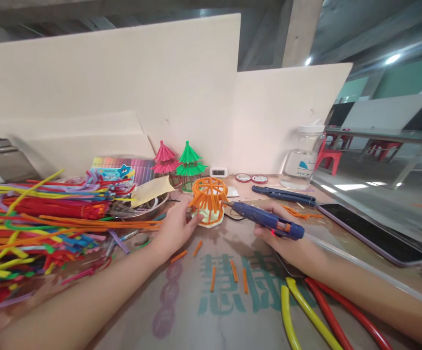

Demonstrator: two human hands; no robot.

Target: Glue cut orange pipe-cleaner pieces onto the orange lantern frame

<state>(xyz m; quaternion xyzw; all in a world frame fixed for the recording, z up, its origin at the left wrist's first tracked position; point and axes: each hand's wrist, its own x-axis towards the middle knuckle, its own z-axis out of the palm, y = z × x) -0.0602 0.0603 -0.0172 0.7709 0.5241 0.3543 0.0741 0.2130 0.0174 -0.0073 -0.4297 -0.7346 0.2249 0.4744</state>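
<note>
We have a low lane from the near side, over orange bits, to the frame. Left, heaped stems crowd us. Right, yellow handles, red handles, glue gun. Behind the frame, the green tower blocks.

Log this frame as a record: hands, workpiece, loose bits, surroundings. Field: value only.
left hand: on the orange model, thumb at its pale base
right hand: gripping blue glue gun
gun tip: at the model's side; contact unclear
loose bits: five short orange pieces in front
left side: coloured pipe cleaners
behind: pink model, green model
right side: phone, bottle
</note>
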